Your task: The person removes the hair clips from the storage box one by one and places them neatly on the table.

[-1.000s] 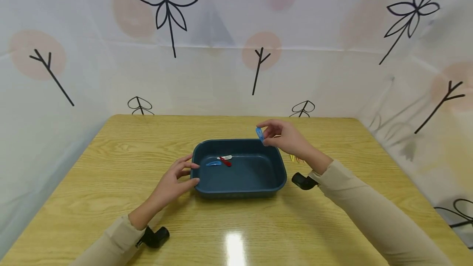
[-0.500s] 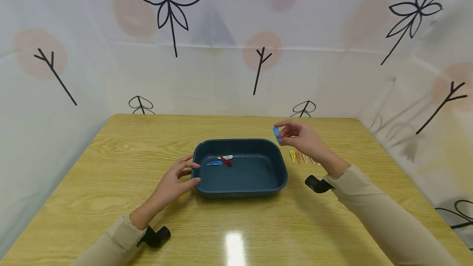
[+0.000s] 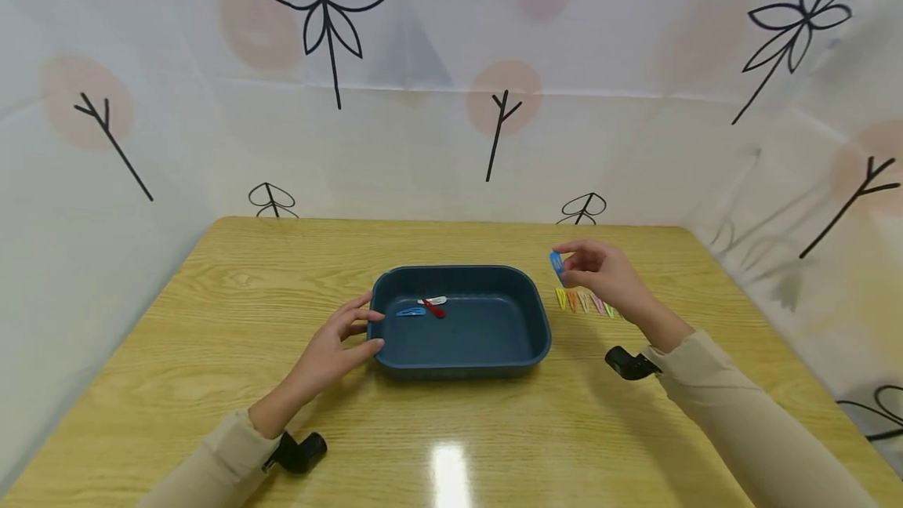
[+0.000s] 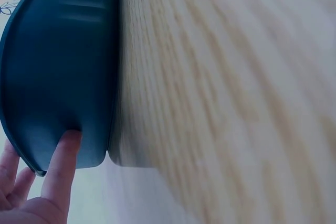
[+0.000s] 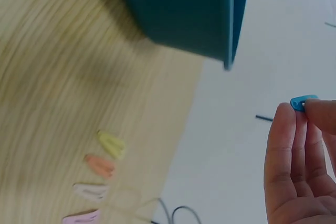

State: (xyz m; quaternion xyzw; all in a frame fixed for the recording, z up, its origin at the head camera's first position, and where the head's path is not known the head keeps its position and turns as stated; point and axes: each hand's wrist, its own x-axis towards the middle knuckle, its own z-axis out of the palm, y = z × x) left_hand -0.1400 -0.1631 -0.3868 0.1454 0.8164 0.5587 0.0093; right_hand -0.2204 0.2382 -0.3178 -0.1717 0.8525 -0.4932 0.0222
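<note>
In the head view my right hand point(image 3: 600, 273) pinches a blue snap hair clip point(image 3: 556, 263) between thumb and fingertips, raised to the right of a dark teal plastic basin point(image 3: 458, 372). The right wrist view shows the same clip point(image 5: 303, 102) held edge-on at the fingertips. My left hand point(image 3: 331, 347) holds the basin's left end, with fingertips over the rim and the thumb against its wall in the left wrist view. Inside the basin lie a blue hair clip point(image 3: 411, 311), a white one point(image 3: 439, 300) and a red one point(image 3: 436, 310), the red overlapping the white.
Right of the basin, a row of hair clips lies on the wooden table point(image 3: 247, 296): yellow point(image 3: 560, 298), orange point(image 3: 572, 301), whitish point(image 3: 583, 301), pink point(image 3: 598, 304) and a green one partly behind my right hand. A patterned cloth point(image 3: 423, 147) hangs behind the table.
My right hand has moved right with the blue hair clip, from over the basin's back right corner to beside the row of clips, uncovering more of them. The left hand stays at the basin.
</note>
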